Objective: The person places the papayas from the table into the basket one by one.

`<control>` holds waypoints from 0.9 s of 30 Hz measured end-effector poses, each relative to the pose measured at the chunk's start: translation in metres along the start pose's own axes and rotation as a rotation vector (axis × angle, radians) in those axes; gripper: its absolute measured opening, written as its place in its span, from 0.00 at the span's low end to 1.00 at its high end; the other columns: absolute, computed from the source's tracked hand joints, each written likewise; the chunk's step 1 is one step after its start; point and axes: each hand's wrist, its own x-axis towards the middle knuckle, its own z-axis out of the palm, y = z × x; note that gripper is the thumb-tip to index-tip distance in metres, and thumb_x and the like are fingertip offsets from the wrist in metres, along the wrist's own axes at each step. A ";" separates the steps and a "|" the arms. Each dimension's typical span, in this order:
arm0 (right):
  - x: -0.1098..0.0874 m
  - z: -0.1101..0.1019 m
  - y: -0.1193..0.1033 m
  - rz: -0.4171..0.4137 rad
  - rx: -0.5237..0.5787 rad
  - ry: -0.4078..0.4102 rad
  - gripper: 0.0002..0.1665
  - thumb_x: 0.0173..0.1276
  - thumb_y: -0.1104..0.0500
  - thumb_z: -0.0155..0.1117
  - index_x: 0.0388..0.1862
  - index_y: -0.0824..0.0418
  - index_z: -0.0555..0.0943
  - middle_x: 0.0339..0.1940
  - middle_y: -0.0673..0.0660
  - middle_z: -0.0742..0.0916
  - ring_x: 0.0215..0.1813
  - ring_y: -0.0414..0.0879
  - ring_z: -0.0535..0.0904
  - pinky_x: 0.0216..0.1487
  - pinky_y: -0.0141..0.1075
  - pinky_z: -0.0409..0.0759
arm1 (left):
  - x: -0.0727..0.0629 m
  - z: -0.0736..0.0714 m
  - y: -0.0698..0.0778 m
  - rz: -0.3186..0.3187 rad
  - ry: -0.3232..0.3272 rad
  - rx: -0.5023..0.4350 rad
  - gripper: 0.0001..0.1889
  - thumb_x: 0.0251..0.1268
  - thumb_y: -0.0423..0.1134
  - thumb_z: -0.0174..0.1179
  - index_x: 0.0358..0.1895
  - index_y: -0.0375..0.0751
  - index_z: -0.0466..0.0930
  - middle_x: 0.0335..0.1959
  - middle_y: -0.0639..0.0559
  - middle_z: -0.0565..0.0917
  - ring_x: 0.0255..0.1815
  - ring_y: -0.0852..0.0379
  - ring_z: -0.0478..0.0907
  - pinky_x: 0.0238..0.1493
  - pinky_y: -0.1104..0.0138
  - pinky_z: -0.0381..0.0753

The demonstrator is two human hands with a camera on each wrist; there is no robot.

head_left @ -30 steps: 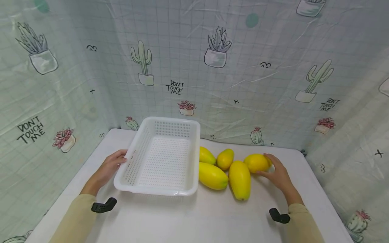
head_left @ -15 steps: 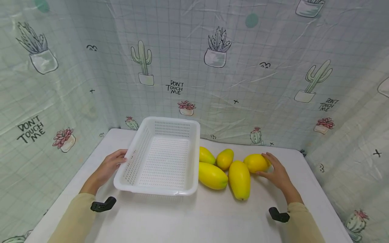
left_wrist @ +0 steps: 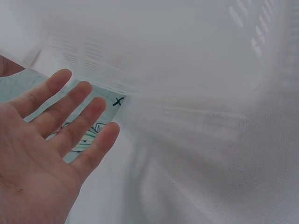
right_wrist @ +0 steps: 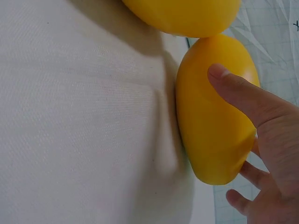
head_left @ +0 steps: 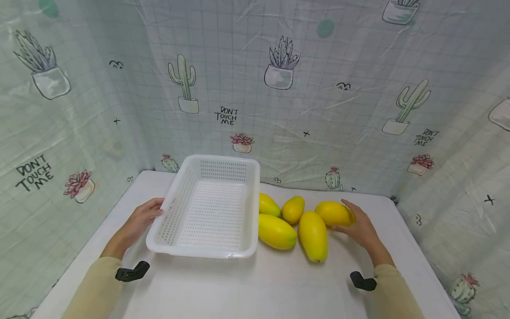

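The rightmost yellow mango (head_left: 332, 213) lies on its side on the white table (head_left: 287, 288), at the right end of a row of fruit, its long axis running roughly left to right. The right-hand grip (head_left: 361, 229) is set round the right end of this mango: the thumb lies along the near side and the fingers reach round the far side. In the right wrist view, the thumb crosses the fruit and the other fingers are partly hidden behind it. The left end of the mango touches the long mango (head_left: 312, 237), which points toward the near edge of the table. The small mango (head_left: 292, 210) is left of this pair, toward the far side. Farther left are the green-tipped mango (head_left: 277, 231), nearer, and the far-left mango (head_left: 268, 205), behind it; the basket partly hides both. The white perforated basket (head_left: 215, 212) is left of the fruit. The left-hand grip (head_left: 139, 221) is at the left rim, fingers straight and spread apart; firm contact with the rim cannot be confirmed. Both forearms are in beige sleeves (head_left: 95, 283). A cactus-print sheet (head_left: 223, 75) hangs at the far side.
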 end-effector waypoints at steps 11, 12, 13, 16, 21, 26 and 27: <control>0.000 0.006 0.001 0.024 0.024 0.000 0.59 0.53 0.38 0.73 0.77 0.55 0.56 0.72 0.72 0.61 0.70 0.70 0.57 0.67 0.69 0.56 | -0.001 0.000 0.000 0.000 0.001 0.005 0.25 0.74 0.49 0.46 0.70 0.45 0.63 0.70 0.41 0.68 0.51 0.78 0.72 0.70 0.34 0.49; 0.000 0.007 0.001 0.026 0.041 -0.007 0.59 0.53 0.38 0.73 0.77 0.55 0.55 0.73 0.72 0.61 0.71 0.70 0.57 0.68 0.68 0.55 | -0.001 0.000 0.000 0.000 0.001 0.007 0.25 0.74 0.49 0.46 0.70 0.45 0.63 0.70 0.41 0.68 0.51 0.78 0.72 0.70 0.35 0.49; 0.000 0.009 0.002 0.024 0.048 -0.010 0.59 0.54 0.39 0.73 0.77 0.55 0.54 0.73 0.72 0.61 0.71 0.69 0.58 0.68 0.68 0.55 | -0.001 0.000 0.000 0.000 0.001 0.008 0.25 0.74 0.49 0.46 0.70 0.44 0.63 0.70 0.41 0.68 0.51 0.78 0.72 0.70 0.35 0.50; 0.000 0.012 0.002 0.018 0.052 -0.001 0.58 0.55 0.39 0.72 0.77 0.55 0.54 0.73 0.71 0.62 0.70 0.69 0.60 0.68 0.67 0.57 | -0.002 0.001 0.000 0.001 0.000 0.007 0.25 0.74 0.48 0.46 0.70 0.44 0.63 0.70 0.41 0.69 0.51 0.78 0.72 0.70 0.35 0.50; -0.001 0.013 0.003 0.012 0.051 0.021 0.56 0.56 0.38 0.71 0.77 0.55 0.56 0.73 0.70 0.63 0.70 0.68 0.60 0.68 0.66 0.57 | -0.002 0.001 0.000 0.008 0.000 0.007 0.25 0.74 0.48 0.46 0.70 0.45 0.63 0.70 0.41 0.69 0.51 0.78 0.72 0.70 0.35 0.51; 0.000 0.014 0.005 0.011 0.050 0.037 0.56 0.56 0.38 0.71 0.77 0.56 0.56 0.73 0.70 0.64 0.71 0.67 0.60 0.69 0.65 0.58 | -0.002 0.001 0.000 0.020 -0.001 0.003 0.25 0.75 0.48 0.45 0.70 0.43 0.63 0.70 0.40 0.68 0.51 0.79 0.72 0.70 0.36 0.51; 0.000 0.015 0.006 0.011 0.050 0.040 0.56 0.57 0.38 0.71 0.77 0.56 0.56 0.72 0.70 0.64 0.71 0.67 0.60 0.69 0.64 0.58 | -0.002 0.001 0.000 0.020 -0.001 0.001 0.25 0.75 0.48 0.45 0.70 0.42 0.63 0.71 0.40 0.67 0.51 0.79 0.72 0.70 0.35 0.51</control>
